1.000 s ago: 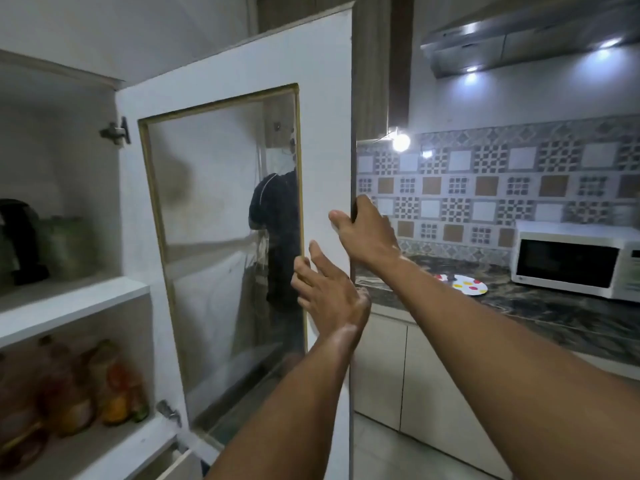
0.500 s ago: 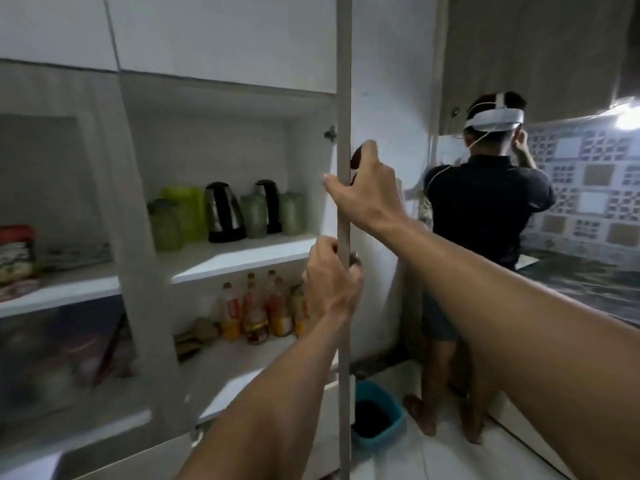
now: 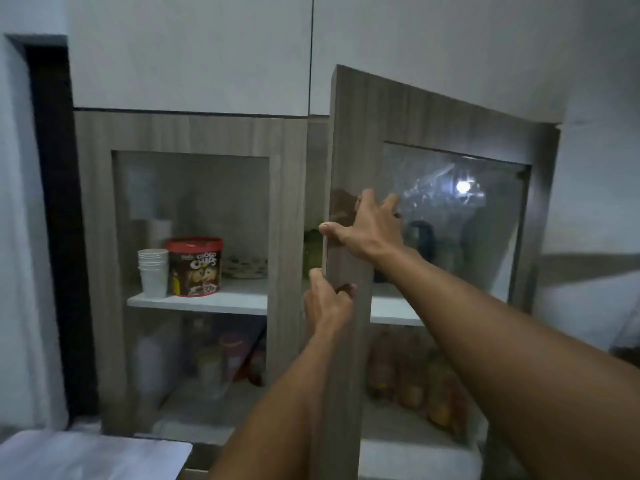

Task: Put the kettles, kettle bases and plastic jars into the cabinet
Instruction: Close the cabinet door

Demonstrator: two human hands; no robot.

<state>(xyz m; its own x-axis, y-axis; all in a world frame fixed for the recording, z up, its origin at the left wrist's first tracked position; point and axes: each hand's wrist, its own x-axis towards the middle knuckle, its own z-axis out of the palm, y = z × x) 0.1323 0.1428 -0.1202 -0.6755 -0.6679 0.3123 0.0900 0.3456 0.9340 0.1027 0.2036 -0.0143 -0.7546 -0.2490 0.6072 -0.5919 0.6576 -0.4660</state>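
Note:
The grey wood cabinet's right glass door point(image 3: 349, 140) stands a little ajar. My right hand point(image 3: 367, 226) presses flat on the door's front frame with fingers spread and the thumb at its free edge. Lower down, my left hand point(image 3: 327, 304) grips that same edge, with fingers wrapped round it. Through the glass a dark kettle point(image 3: 420, 237) shows dimly on the upper shelf. A green plastic jar point(image 3: 311, 252) is visible in the gap beside the door. Kettle bases cannot be made out.
The left glass door point(image 3: 284, 209) is closed; behind it stand stacked white cups point(image 3: 152, 271) and a red-lidded Choco Chips tub point(image 3: 194, 266). Bottles point(image 3: 408, 375) line the lower right shelf. A white surface point(image 3: 93, 455) lies at the lower left.
The right door has swung from wide open to almost closed with both hands on it. My view has turned left onto the cabinet front, and the other person is out of sight.

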